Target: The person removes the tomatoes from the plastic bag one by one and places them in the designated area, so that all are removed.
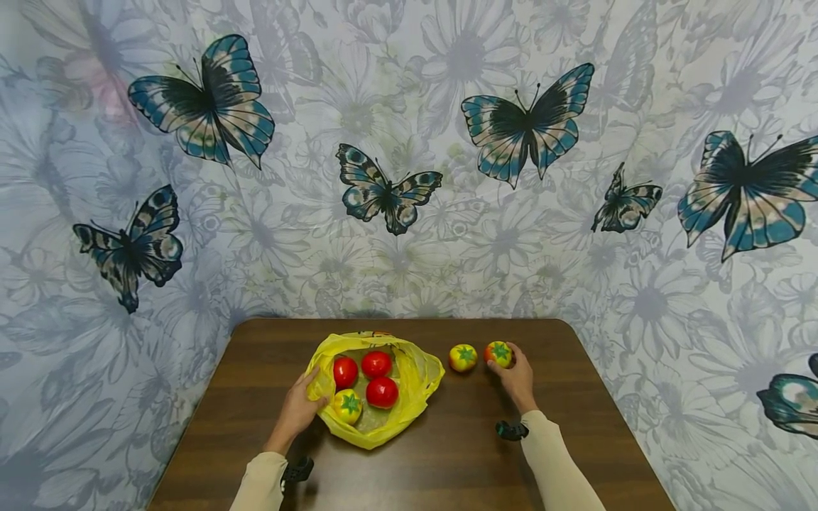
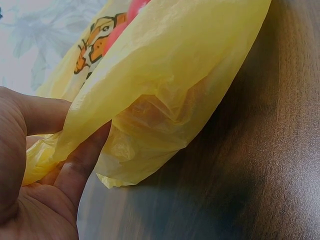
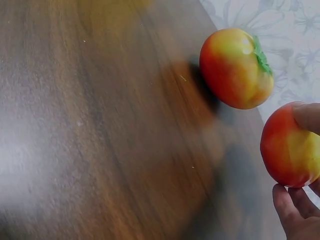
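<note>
A yellow plastic bag (image 1: 418, 369) lies with its mouth spread wide on the table. Its left rim is pinched by my left hand (image 1: 299, 404); in the left wrist view the thumb and fingers (image 2: 82, 165) have the thin film between them. Inside sit three red tomatoes (image 1: 382, 392) and a yellow one (image 1: 348, 406) with a green star-shaped top. To the right of the bag, my right hand (image 1: 516, 375) holds a red-and-yellow tomato (image 3: 287, 150) between thumb and fingers. A similar tomato (image 3: 235, 67) rests on the table, between the bag and that hand.
The brown wooden table (image 1: 447, 468) ends at the back against a wall covering (image 1: 409, 277) with flowers and butterflies. Dark bands (image 1: 511, 430) sit on both wrists. An orange print (image 2: 100, 37) marks the bag's far side.
</note>
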The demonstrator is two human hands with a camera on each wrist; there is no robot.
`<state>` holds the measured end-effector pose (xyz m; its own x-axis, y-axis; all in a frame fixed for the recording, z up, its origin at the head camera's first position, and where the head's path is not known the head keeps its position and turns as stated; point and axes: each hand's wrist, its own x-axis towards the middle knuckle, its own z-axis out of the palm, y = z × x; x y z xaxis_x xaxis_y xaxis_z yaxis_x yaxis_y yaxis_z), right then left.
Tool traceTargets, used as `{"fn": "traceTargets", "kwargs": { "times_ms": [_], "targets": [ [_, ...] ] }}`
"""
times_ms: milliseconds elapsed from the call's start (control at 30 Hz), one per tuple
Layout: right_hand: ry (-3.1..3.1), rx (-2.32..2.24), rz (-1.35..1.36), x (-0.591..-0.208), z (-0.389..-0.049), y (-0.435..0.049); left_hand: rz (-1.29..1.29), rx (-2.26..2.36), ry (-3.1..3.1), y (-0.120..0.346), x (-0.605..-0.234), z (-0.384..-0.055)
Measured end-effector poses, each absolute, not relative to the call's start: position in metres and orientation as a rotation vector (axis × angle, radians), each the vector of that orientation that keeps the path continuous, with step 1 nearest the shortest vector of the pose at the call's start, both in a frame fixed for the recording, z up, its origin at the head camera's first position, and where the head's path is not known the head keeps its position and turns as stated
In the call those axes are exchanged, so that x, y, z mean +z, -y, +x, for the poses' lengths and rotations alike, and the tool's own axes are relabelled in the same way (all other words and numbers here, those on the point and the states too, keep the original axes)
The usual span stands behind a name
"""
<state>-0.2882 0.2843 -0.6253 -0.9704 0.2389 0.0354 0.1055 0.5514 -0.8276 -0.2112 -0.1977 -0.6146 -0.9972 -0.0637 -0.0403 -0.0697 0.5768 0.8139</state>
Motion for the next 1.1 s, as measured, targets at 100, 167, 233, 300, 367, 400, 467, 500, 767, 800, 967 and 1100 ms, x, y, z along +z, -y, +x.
{"fn": "traceTargets", "kwargs": {
  "times_ms": [100,167,233,300,367,400,467,500,767,800,967,1100],
  "targets": [
    [2.637,1.417,-0.294,-0.628,-0.290,-0.282,-0.128,1.444,-2.774,0.198,-0.614,-0.211],
    [2.639,1.419,-0.294,-0.629,-0.291,-0.281,-0.130,1.450,-2.772,0.197,-0.613,-0.211],
    [2.642,1.417,-0.290,-0.631,-0.292,-0.280,-0.135,1.451,-2.776,0.197,-0.613,-0.211],
    [2.645,1.410,-0.288,-0.632,-0.292,-0.279,-0.141,1.448,-2.780,0.197,-0.613,-0.210],
    [2.648,1.405,-0.288,-0.633,-0.292,-0.279,-0.139,1.443,-2.785,0.197,-0.613,-0.209],
    [2.652,1.401,-0.288,-0.633,-0.292,-0.278,-0.140,1.441,-2.786,0.196,-0.613,-0.209],
    [2.660,1.399,-0.292,-0.634,-0.292,-0.278,-0.142,1.441,-2.782,0.196,-0.613,-0.209],
    [2.665,1.397,-0.296,-0.635,-0.292,-0.278,-0.139,1.442,-2.778,0.197,-0.613,-0.208],
    [2.702,1.425,-0.346,-0.640,-0.296,-0.279,-0.139,1.438,-2.773,0.197,-0.613,-0.209],
    [2.704,1.427,-0.349,-0.641,-0.296,-0.279,-0.138,1.435,-2.775,0.197,-0.613,-0.210],
    [2.708,1.430,-0.334,-0.640,-0.295,-0.279,-0.134,1.444,-2.792,0.198,-0.613,-0.211],
    [2.695,1.466,-0.334,-0.642,-0.290,-0.281,-0.132,1.429,-2.812,0.197,-0.614,-0.209]
  ]
}}
